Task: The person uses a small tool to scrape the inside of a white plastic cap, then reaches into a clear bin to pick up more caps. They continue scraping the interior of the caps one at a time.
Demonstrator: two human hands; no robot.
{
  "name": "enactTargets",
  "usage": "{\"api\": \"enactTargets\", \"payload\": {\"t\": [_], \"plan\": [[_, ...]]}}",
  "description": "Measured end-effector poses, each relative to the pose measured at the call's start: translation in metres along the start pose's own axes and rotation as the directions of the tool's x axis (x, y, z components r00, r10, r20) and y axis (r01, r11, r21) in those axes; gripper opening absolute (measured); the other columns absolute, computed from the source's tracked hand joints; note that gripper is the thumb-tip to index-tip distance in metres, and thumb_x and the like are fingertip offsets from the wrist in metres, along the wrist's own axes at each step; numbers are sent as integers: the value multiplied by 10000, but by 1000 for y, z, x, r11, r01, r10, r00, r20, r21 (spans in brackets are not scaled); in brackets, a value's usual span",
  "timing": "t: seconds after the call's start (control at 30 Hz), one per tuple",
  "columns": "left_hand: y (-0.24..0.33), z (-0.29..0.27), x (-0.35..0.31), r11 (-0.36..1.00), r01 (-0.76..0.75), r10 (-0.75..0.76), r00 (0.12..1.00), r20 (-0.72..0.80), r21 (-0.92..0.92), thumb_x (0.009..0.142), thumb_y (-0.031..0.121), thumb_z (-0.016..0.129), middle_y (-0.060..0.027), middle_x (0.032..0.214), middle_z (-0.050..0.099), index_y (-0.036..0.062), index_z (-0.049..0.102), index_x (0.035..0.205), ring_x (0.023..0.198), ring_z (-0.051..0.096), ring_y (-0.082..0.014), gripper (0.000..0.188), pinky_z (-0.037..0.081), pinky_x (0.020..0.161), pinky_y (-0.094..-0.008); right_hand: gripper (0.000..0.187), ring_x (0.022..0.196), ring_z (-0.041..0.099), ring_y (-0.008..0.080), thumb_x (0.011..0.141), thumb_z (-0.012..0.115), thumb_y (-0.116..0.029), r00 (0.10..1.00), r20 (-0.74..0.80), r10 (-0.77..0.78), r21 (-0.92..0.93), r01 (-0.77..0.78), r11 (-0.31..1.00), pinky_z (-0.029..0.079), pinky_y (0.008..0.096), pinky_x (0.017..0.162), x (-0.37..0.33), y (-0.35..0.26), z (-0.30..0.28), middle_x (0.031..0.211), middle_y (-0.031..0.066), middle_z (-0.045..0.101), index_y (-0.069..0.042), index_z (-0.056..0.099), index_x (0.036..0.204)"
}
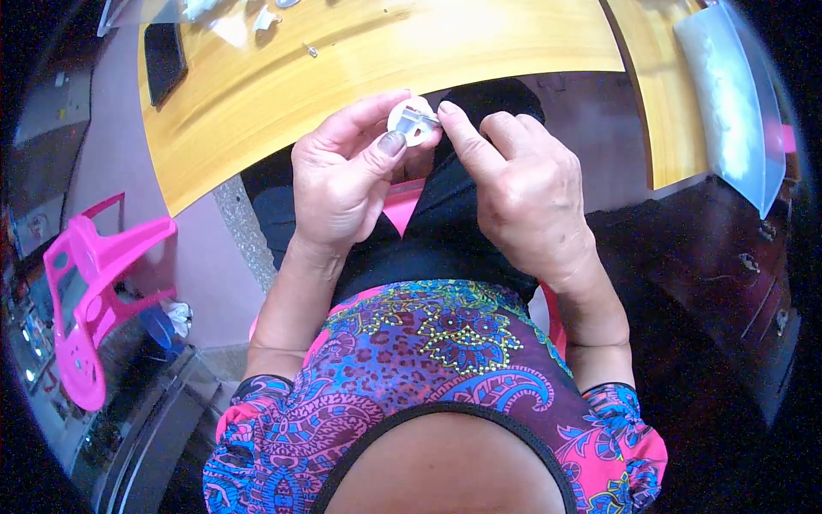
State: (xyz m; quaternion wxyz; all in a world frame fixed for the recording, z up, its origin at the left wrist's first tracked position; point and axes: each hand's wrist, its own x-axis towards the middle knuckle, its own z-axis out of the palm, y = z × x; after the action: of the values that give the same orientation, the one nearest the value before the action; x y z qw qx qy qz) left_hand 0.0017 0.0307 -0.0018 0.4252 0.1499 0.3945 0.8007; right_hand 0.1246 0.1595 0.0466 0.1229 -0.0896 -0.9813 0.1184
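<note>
My left hand (349,176) pinches a small round white plastic piece (397,115) between thumb and fingers, just past the near edge of the table. Set across the piece's face is a grey metal-looking part (416,122), with a hint of red beside it. My right hand (531,176) comes in from the other side, its index fingertip at the right edge of the round piece where the grey part ends. The other right fingers are curled in. Its thumb is hidden, so whatever it grips there does not show.
On the yellow wooden table (479,47) lie a dark phone (164,62), a tiny metal part (311,50) and white scraps (265,19). A clear plastic bag of white stuff (728,94) rests at the right. A pink plastic stool (94,257) is at the left.
</note>
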Motion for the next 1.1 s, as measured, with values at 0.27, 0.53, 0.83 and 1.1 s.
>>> {"api": "enactTargets", "payload": {"t": [0.27,0.53,0.83,1.1], "plan": [[4,-1,2,996,22,-28,997,-66,-84,903,-23,534,-212,1085,621,-99,535,1179,961,650,-281,286,551,854,-372,387,692,568,243,755,568,-133,998,-38,43,23,-42,999,485,353,562,-3,4,0,762,85,529,-38,593,1130],[1,0,1,997,32,-33,999,-26,-69,901,-30,530,-213,1098,613,-95,537,1175,986,638,-290,282,542,885,-393,453,659,547,255,700,581,10,995,-56,81,81,-76,994,466,369,563,-2,-3,-1,731,86,499,-53,613,1147],[-1,4,-1,1000,12,-12,999,-53,-15,896,-26,552,-212,1095,619,-93,522,1206,946,654,-274,318,543,871,-374,454,662,546,249,704,569,1,995,-46,93,58,-90,994,467,362,563,-3,-4,-1,733,88,500,-39,610,1154],[-5,1,0,995,-45,47,999,-13,87,883,-19,583,-176,1062,644,-82,550,1187,926,653,-222,312,535,844,-333,386,693,579,218,758,591,-169,999,28,18,-67,-17,998,491,321,555,-3,-5,-1,769,82,563,21,607,1094]]}}
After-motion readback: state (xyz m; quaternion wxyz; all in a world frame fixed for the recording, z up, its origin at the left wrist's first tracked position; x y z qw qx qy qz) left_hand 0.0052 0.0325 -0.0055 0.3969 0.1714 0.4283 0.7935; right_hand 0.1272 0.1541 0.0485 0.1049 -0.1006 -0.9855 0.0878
